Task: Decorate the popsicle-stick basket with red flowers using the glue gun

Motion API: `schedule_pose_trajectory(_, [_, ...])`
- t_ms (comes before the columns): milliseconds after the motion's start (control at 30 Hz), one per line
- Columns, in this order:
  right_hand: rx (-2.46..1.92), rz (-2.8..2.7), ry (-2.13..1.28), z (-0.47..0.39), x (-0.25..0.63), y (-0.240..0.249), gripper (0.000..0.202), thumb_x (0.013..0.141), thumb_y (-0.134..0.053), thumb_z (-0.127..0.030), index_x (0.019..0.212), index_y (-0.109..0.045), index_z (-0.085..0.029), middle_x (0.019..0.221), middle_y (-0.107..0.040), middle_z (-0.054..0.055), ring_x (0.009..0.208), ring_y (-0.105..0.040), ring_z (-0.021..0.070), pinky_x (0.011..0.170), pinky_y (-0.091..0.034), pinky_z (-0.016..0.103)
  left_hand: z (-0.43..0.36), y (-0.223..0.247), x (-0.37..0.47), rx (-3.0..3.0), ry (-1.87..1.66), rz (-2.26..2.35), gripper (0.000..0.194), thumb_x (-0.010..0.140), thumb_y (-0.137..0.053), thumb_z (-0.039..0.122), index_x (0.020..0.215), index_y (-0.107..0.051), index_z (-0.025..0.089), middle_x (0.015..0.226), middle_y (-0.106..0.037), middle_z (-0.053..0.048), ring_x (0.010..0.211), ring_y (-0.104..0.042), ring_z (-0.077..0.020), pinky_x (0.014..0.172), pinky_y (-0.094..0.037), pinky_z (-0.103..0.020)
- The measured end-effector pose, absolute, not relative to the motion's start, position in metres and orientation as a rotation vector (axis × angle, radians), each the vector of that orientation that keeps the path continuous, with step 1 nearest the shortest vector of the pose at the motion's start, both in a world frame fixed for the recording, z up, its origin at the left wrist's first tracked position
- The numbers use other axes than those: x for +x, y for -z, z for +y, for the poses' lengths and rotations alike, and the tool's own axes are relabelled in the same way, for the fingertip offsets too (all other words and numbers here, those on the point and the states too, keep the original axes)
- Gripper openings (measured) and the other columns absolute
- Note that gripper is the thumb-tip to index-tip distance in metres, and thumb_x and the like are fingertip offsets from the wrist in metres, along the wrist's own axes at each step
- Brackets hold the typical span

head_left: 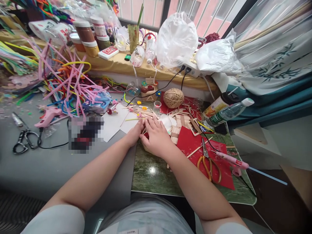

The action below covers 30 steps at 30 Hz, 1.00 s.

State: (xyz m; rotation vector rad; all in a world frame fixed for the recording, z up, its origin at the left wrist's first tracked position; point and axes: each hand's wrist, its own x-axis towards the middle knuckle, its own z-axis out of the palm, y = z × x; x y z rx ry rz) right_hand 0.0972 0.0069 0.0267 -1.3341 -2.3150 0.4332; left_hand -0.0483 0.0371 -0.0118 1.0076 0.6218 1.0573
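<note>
Twine ball (174, 97) behind right hand (157, 136), seemingly on a sheet (192, 103).

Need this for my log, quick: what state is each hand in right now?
Left hand: fingers mostly hidden; open or closed cannot be told.
Right hand: palm down, fingers close together; whether it grips anything cannot be told.

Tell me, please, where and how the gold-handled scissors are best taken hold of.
I'd grip the gold-handled scissors by their loops, coming from the person's side with the right hand: they lie on the red sheet, loops toward the person, blades pointing away, with the pink glue gun close on their right.
</note>
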Motion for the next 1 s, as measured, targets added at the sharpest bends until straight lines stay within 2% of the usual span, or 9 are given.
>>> schedule_pose_trajectory(200, [-1.393,-2.337,-0.496,0.004,0.097,-0.039,0.084,0.102,-0.051,-0.067,0.165,-0.036,-0.014,0.174,-0.031,0.018,0.164,-0.019,0.0429,0.132,-0.006,0.069,0.037,0.011,-0.047,0.986,-1.039,0.628,0.071,0.101,-0.044,0.074,0.150,-0.059,0.024,0.154,-0.062,-0.009,0.155,-0.044,-0.0322,0.133,-0.025,-0.051])
schedule_pose_trajectory(300, [-1.332,-2.272,-0.645,0.001,0.114,-0.064,0.077,0.105,-0.046,-0.066,0.166,-0.036,-0.022,0.176,-0.029,0.012,0.165,-0.022,0.0375,0.133,-0.005,0.068,0.038,0.013,-0.046,0.998,-1.020,0.612,0.074,0.101,-0.042,0.075,0.148,-0.060,0.021,0.154,-0.062,-0.012,0.153,-0.045,-0.0343,0.132,-0.026,-0.053])
schedule_pose_trajectory(433, [-1.215,-1.869,-0.772,-0.006,0.150,-0.072,0.060,0.106,-0.049,-0.061,0.158,-0.049,-0.032,0.170,-0.043,0.006,0.159,-0.037,0.0290,0.133,-0.025,0.056,0.041,0.007,-0.059,1.076,-0.979,0.674,0.080,0.099,-0.037,0.080,0.145,-0.060,0.020,0.151,-0.063,-0.016,0.148,-0.051,-0.0372,0.127,-0.032,-0.058])
schedule_pose_trajectory(533, [-1.267,-1.521,-0.871,-0.018,0.171,-0.044,0.056,0.105,-0.052,-0.060,0.151,-0.056,-0.029,0.158,-0.057,0.010,0.149,-0.050,0.0297,0.128,-0.036,0.055,0.041,-0.009,-0.084,1.359,-0.823,0.771,0.076,0.095,-0.057,0.074,0.153,-0.054,0.026,0.164,-0.050,-0.012,0.154,-0.044,-0.0368,0.129,-0.032,-0.056])
schedule_pose_trajectory(567, [-1.271,-1.457,-0.934,-0.023,0.176,-0.033,0.058,0.104,-0.054,-0.061,0.152,-0.054,-0.029,0.158,-0.056,0.010,0.148,-0.052,0.0301,0.127,-0.038,0.055,0.040,-0.015,-0.093,1.478,-0.725,0.800,0.082,0.089,-0.070,0.069,0.157,-0.049,0.029,0.169,-0.043,-0.010,0.156,-0.041,-0.0378,0.127,-0.035,-0.054])
schedule_pose_trajectory(633, [-1.214,-1.424,-1.073,-0.034,0.185,-0.014,0.074,0.097,-0.065,-0.064,0.160,-0.044,-0.031,0.167,-0.046,0.010,0.153,-0.046,0.0310,0.128,-0.038,0.054,0.038,-0.022,-0.107,1.718,-0.529,0.818,0.113,0.070,-0.092,0.057,0.166,-0.036,0.032,0.174,-0.034,-0.010,0.156,-0.041,-0.0402,0.125,-0.040,-0.051])
schedule_pose_trajectory(733, [-1.176,-1.593,-1.253,-0.044,0.194,-0.005,0.124,0.072,-0.092,-0.060,0.170,-0.020,-0.035,0.177,-0.027,0.009,0.162,-0.030,0.0347,0.131,-0.029,0.057,0.035,-0.022,-0.110,1.952,-0.419,0.863,0.137,0.058,-0.099,0.050,0.170,-0.022,0.033,0.173,-0.035,-0.011,0.153,-0.044,-0.0407,0.123,-0.044,-0.049])
schedule_pose_trajectory(833, [-1.266,-1.754,-1.265,-0.044,0.200,-0.007,0.143,0.058,-0.103,-0.049,0.171,-0.016,-0.038,0.177,-0.026,0.009,0.163,-0.027,0.0371,0.133,-0.023,0.060,0.033,-0.018,-0.100,2.013,-0.440,0.924,0.135,0.055,-0.100,0.048,0.168,-0.027,0.031,0.167,-0.044,-0.014,0.148,-0.052,-0.0399,0.120,-0.046,-0.050])
schedule_pose_trajectory(1000, [-1.160,-1.480,-1.251,-0.038,0.197,0.000,0.134,0.063,-0.102,-0.040,0.170,-0.021,-0.036,0.170,-0.039,0.012,0.156,-0.042,0.0349,0.129,-0.034,0.057,0.035,-0.018,-0.089,1.855,-0.626,0.824,0.116,0.062,-0.099,0.046,0.161,-0.042,0.029,0.161,-0.052,-0.014,0.147,-0.052,-0.0384,0.122,-0.045,-0.050])
